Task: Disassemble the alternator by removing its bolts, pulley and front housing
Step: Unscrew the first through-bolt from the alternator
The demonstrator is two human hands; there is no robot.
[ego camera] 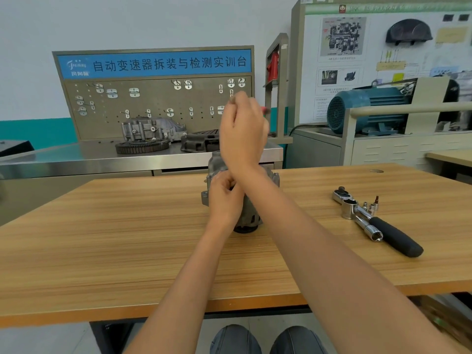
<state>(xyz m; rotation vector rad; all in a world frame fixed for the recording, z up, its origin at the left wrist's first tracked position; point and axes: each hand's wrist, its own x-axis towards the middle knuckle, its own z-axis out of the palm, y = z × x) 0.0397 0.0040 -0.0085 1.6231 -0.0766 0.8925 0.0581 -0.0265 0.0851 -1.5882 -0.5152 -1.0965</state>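
Knees [268,339] in dark trousers sit at the bottom edge, w/ both forearms reaching up over the wooden table [102,238]. Far left-centre, behind the table, a steel bench [76,154] carries a toothed ring gear [142,146], a grey gearbox casing [153,129] and a dark cast part [199,143], under a pegboard w/ a blue sign [155,63]. Left hand [224,198] has fingers curled in, resting vs the upper left side of the alternator [265,180]; fingertips pinch at smth small there, can't tell what. Alternator stands on the table at centre, mostly hidden behind both hands, dark end down on the wood. Right hand [242,134] is raised above the alternator, not touching it, forearm crossing in front of the housing; fingers are bunched at the top, blurred, w/ a bit of red showing past its right edge, so can't tell if it holds anything. Right of the alternator, well apart, lies a ratchet wrench [378,221] w/ black grip, a socket [375,235] touching it, plus a few small bits [373,204] just beside. Further right at back, a blue-green motor [367,111].
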